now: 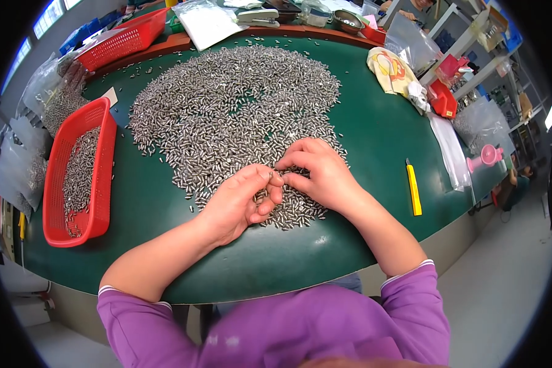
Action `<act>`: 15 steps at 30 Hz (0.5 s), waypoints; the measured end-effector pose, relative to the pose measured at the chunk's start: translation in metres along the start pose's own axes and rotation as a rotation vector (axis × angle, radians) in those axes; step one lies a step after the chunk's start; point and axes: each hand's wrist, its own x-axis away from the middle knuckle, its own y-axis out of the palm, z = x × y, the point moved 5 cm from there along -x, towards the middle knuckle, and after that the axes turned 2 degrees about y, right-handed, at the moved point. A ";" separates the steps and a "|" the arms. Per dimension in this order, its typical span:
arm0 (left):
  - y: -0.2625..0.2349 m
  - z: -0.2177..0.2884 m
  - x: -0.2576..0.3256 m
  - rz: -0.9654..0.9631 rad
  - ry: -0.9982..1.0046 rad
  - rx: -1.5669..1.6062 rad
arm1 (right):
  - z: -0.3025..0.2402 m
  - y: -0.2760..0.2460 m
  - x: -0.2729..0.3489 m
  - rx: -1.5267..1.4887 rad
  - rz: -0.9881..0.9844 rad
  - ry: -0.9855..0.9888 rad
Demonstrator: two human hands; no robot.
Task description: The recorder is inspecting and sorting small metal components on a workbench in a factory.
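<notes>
A broad pile of small silvery metal parts (227,104), short and rod-like, covers the middle of the green table. Over its near edge my two hands meet, fingertips almost touching. My left hand (242,199) is closed, palm partly turned up, with what looks like one of the small metal parts (271,175) pinched between thumb and forefinger. My right hand (319,173) is curled, palm down, its thumb and fingertips drawn together beside the left fingertips. Whatever sits in the right fingers is too small and hidden to make out.
To the left stands a red plastic basket (107,165) holding more metal parts, beside filled clear bags (55,92). A yellow cutter knife (413,189) lies right on the green table (374,147). Another red basket (126,44), a white bag (207,23) and a stapler (259,17) are at the back.
</notes>
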 end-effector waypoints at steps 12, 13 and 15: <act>-0.003 0.001 0.001 -0.002 0.007 0.022 | -0.003 -0.015 -0.001 0.097 0.081 -0.006; -0.003 0.001 0.001 -0.004 0.005 0.022 | -0.003 -0.016 0.000 0.107 0.057 0.012; -0.005 0.002 0.000 -0.007 0.045 0.058 | 0.000 -0.007 0.001 0.110 0.003 -0.020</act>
